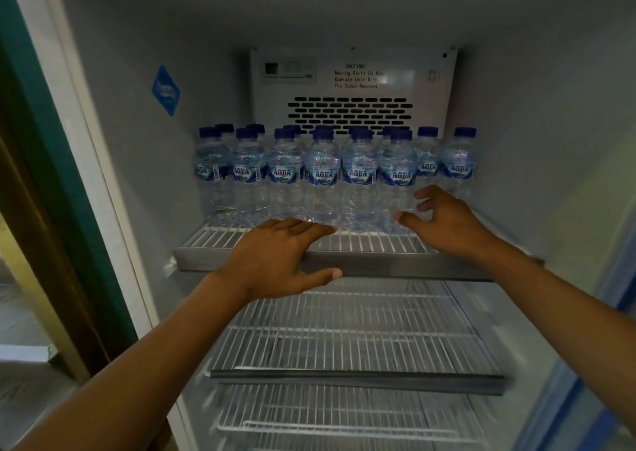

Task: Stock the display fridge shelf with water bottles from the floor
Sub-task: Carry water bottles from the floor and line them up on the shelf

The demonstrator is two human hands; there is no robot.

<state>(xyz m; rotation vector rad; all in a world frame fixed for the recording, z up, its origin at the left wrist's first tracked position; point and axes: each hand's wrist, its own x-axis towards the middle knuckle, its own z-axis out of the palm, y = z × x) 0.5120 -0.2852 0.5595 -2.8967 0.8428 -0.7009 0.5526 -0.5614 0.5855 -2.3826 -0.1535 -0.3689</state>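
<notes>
My left hand (275,258) lies flat and spread over the front edge of the top shelf (378,264), fingers (309,227) pointing toward one o'clock and reaching the foot of the front row, thumb (327,274) hanging below the shelf's metal lip; it grips nothing. My right hand (444,225) sits at three o'clock from it, loosely spread, fingers half curled toward the base of the nearest water bottle (399,178), the thumb tip just touching or nearly touching its lower part; I cannot tell which. The water bottles (323,175) stand upright in rows on that shelf, blue caps up, AQUA labels facing me; the rows fill the shelf from nine o'clock almost to three, with two bottles (444,165) set further back on the right. Behind them at twelve o'clock is the vent panel (351,113) with a caution notice; below, at six o'clock, the lower wire shelves (351,347) carry nothing; a blue sticker (166,91) marks the left wall at ten o'clock.
</notes>
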